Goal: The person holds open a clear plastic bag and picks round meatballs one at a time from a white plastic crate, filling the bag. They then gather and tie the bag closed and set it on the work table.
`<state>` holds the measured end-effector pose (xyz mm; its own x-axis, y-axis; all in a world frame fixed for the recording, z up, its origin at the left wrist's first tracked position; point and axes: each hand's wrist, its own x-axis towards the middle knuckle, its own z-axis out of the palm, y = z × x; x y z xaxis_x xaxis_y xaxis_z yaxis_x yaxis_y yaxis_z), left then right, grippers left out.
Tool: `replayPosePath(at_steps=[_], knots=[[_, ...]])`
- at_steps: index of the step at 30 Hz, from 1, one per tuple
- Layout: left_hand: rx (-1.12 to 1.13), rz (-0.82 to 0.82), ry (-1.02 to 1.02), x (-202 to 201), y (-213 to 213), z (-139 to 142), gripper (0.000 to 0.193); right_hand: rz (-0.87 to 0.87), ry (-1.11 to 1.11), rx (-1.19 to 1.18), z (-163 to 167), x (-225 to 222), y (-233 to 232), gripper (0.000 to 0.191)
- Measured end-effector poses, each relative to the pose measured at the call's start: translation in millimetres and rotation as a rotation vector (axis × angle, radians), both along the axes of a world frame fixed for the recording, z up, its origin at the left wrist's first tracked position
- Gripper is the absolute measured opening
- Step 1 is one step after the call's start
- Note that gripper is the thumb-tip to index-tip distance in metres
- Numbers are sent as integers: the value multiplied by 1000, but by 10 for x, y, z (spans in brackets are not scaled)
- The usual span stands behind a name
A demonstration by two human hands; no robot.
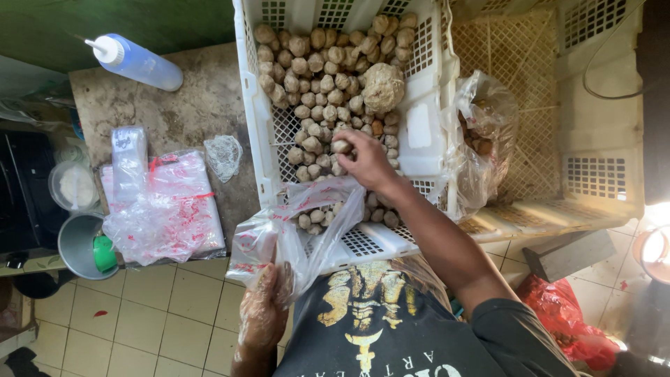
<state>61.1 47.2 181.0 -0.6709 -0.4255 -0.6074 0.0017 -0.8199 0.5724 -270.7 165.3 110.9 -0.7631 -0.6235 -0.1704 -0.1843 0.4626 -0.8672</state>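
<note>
— So, we're picking: our right hand [366, 162] is pinching one meatball [341, 146] over the white crate [255, 132].
— And our left hand [262, 314] is gripping the bag [293, 227] open; next that ball probably goes in.

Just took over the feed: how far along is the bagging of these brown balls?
Done: a filled bag lies in the yellow crate. In hand: the left hand holds an open plastic bag with a few balls inside; the right hand grips one ball. Left: most of the pile remains in the white crate.
</note>
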Motion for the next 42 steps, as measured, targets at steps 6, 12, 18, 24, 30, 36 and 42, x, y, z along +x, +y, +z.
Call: replayPosePath(at_steps=[6, 12, 18, 24, 30, 36, 42], knots=[[37, -47, -72, -92, 88, -30, 53, 433, -852, -589, 829, 472, 452, 30], [38, -59, -21, -126, 67, 58, 55, 26, -1513, -424, 564, 1059, 262, 53], [-9, -87, -24, -126, 2, 195, 60, 200, -1211, -704, 177, 845, 720, 42], [-21, -209, 2, -189, 147, 189, 69, -29, -1301, -600, 414, 950, 845, 46], [82, -132, -71, -21, 137, 50, 57, 318, -359, -335, 700, 1280, 278, 51], [-53, 114, -86, 340, -22, -80, 43, 126, -466, -27, 688, 382, 70, 28], [-22, 44, 26, 329, 39, -207, 38, 251, 306, 115, 35, -120, -551, 58]])
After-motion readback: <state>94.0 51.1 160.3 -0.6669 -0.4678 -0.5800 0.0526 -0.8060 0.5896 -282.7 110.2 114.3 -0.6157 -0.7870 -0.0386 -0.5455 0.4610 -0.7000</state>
